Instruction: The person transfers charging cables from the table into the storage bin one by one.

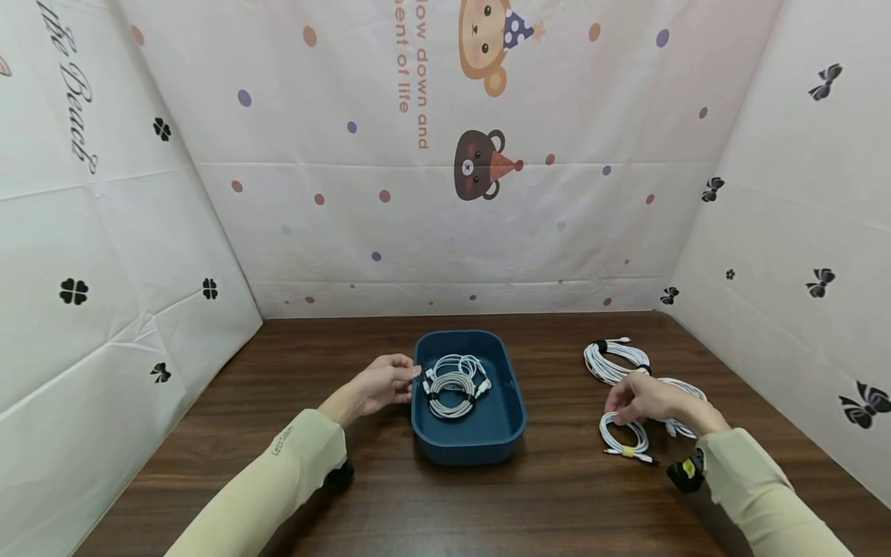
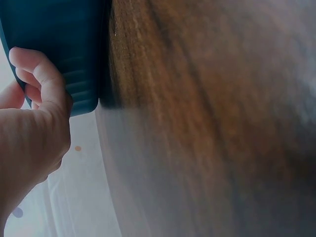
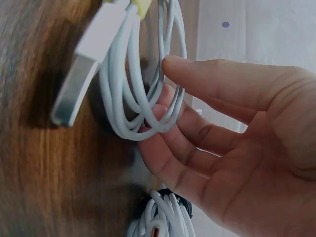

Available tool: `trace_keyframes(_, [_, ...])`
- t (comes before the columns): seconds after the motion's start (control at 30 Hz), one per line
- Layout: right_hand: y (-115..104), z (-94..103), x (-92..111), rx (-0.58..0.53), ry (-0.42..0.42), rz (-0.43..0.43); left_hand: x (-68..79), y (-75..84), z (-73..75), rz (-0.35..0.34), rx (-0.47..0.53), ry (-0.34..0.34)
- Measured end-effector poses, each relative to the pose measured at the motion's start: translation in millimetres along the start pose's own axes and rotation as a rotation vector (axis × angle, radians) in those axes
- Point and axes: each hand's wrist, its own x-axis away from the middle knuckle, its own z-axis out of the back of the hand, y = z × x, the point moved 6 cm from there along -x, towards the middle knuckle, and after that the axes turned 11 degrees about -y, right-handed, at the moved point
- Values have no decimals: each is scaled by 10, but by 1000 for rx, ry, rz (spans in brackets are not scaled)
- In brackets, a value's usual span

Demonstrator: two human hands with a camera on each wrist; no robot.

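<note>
My left hand (image 1: 385, 383) grips the left rim of a dark blue plastic bin (image 1: 462, 454), as the left wrist view also shows at the bin's wall (image 2: 74, 29). In the bin lie coiled cables (image 1: 451, 394), whitish-grey with black ties. On the right, my right hand (image 1: 650, 401) pinches a small coil of white USB cable (image 1: 622, 445) between thumb and fingers. A yellow tie (image 1: 629, 451) binds this coil. Its metal USB plug (image 3: 74, 91) hangs beside the loops, close over the table, in the right wrist view.
Behind my right hand lies a larger white cable coil (image 1: 605, 363) with black ties. Another white coil (image 1: 685, 387) is partly covered by the hand. The brown wooden table (image 1: 334, 495) meets printed white sheets (image 1: 431, 232) at the back and both sides.
</note>
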Motion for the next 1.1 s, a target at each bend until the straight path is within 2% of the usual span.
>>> trace_keyframes(0.5, [-10, 36, 0, -36, 43, -19, 33, -8, 2, 1, 20, 8])
trace_keyframes(0.67, [21, 38, -4, -120, 7, -31, 25, -19, 6, 1, 23, 9])
trace_keyframes(0.9, [110, 21, 4, -291, -70, -4, 11, -25, 1, 8, 23, 2])
trace_keyframes(1.1, [154, 38, 0, -356, -58, -13, 6, 1, 0, 13, 23, 5])
